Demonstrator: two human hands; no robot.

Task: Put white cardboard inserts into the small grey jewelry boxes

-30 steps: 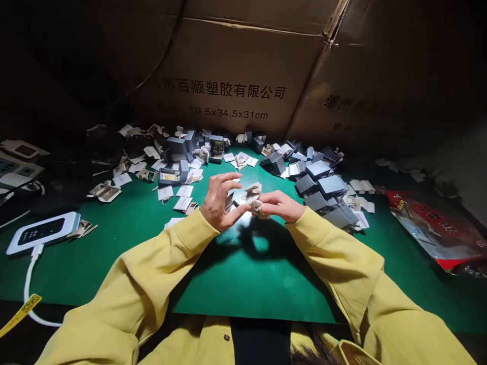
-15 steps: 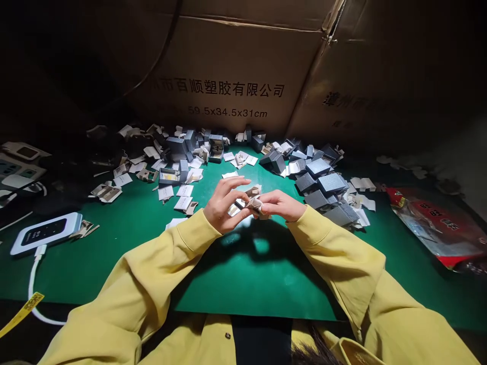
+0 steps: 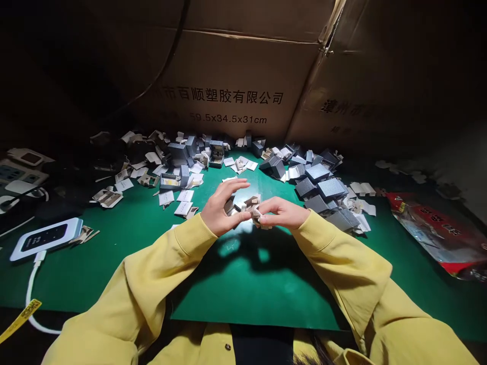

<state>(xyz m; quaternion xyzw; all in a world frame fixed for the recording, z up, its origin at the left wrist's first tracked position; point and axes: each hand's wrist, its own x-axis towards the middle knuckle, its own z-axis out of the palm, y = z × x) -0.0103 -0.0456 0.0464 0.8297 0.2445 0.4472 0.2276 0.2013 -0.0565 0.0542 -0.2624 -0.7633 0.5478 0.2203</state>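
Observation:
Both hands meet above the middle of the green table. My right hand (image 3: 283, 213) pinches a small folded cardboard piece (image 3: 254, 207), white outside and brown inside, between thumb and fingers. My left hand (image 3: 224, 208) curves in from the other side, its upper fingers stretched away from the thumb. The left thumb tip touches the near side of the cardboard. In the gap of the left hand a small dark thing shows, too shaded to make out. The lower fingers of both hands are hidden.
Dark grey small boxes (image 3: 331, 188) pile up at the right. More boxes (image 3: 178, 152), white cards (image 3: 184, 208) and cardboard scraps lie at the back left. A white device (image 3: 45, 238) with a cable sits far left, a red plastic bag (image 3: 437, 228) far right. Large cartons (image 3: 236, 66) stand behind.
My left index finger has lifted off the cardboard, and the left fingers now spread wider from the thumb. The right hand keeps its pinch. The view has tilted slightly.

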